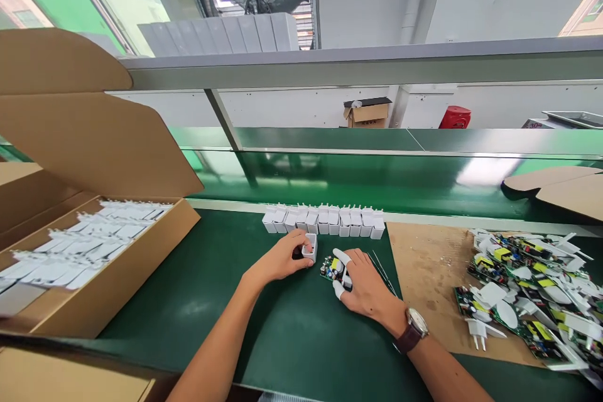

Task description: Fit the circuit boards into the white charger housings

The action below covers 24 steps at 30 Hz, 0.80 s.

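My left hand is closed around a small white open-topped plastic housing on the green mat. Just to its right, my right hand grips a small circuit board with a yellow part and other components. White finger covers sit on its thumb and a fingertip. Thin wires lie beside that hand. Behind both hands stands a row of white plastic housings with pins sticking up at their back.
An open cardboard box at left holds rows of white housings. On a brown cardboard sheet at right lies a heap of circuit boards with white plugs. A metal frame bar crosses above the bench.
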Available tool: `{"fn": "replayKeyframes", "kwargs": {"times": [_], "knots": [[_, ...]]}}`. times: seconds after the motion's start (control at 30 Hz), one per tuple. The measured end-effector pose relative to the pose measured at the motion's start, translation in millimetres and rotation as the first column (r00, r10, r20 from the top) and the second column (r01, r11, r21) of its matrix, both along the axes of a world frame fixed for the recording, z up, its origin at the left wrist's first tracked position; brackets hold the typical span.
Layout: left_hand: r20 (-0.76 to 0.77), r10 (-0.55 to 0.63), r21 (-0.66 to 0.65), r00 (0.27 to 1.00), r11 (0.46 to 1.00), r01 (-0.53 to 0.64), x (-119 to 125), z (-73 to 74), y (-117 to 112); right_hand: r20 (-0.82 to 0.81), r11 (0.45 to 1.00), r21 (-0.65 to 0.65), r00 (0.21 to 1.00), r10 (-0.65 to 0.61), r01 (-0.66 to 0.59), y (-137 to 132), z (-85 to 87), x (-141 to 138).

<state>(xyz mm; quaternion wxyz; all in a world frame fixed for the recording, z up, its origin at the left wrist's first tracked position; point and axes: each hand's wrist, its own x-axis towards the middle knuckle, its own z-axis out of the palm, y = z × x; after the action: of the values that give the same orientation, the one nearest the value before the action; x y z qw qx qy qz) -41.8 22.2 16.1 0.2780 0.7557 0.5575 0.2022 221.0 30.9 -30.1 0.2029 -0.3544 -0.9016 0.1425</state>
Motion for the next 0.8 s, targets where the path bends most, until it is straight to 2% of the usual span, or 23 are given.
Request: {"fn": "replayKeyframes", "kwargs": {"times": [0.07,0.17,0.27,0.43,0.6,0.67,0.8], "knots": [[0.093,0.054,-0.004,0.994,0.999,-0.054,-0.9,-5.8,-4.1,-0.018,1.0,0.021,1.0,0.011,-0.01,2.9,0.1,3.8],[0.132,0.127,-0.013,0.983,0.992,-0.126,-1.0,-15.1,-9.9,-0.002,0.997,0.061,0.999,0.048,-0.048,5.5,0.7,7.2],[0.13,0.119,0.024,0.984,0.992,-0.123,1.6,-20.7,-14.1,0.007,0.995,0.085,0.998,0.059,-0.06,5.5,2.9,7.5],[0.146,0.076,0.073,0.986,0.994,-0.087,4.1,-19.5,-15.9,-0.114,0.994,0.106,0.993,0.043,-0.031,5.0,5.6,3.9],[0.175,0.006,0.052,0.985,0.999,-0.015,1.3,-16.8,-16.6,-0.178,0.995,0.101,0.984,0.018,0.0,6.3,3.7,1.4],[0.161,0.03,0.021,0.987,0.999,-0.034,2.2,-15.4,-16.5,-0.189,0.995,0.094,0.982,-0.002,0.02,6.0,2.0,1.4],[0.067,0.145,-0.002,0.987,0.989,-0.145,4.9,-13.3,-15.2,-0.201,0.994,0.072,0.977,-0.066,0.082,4.4,-1.6,2.1]]}}
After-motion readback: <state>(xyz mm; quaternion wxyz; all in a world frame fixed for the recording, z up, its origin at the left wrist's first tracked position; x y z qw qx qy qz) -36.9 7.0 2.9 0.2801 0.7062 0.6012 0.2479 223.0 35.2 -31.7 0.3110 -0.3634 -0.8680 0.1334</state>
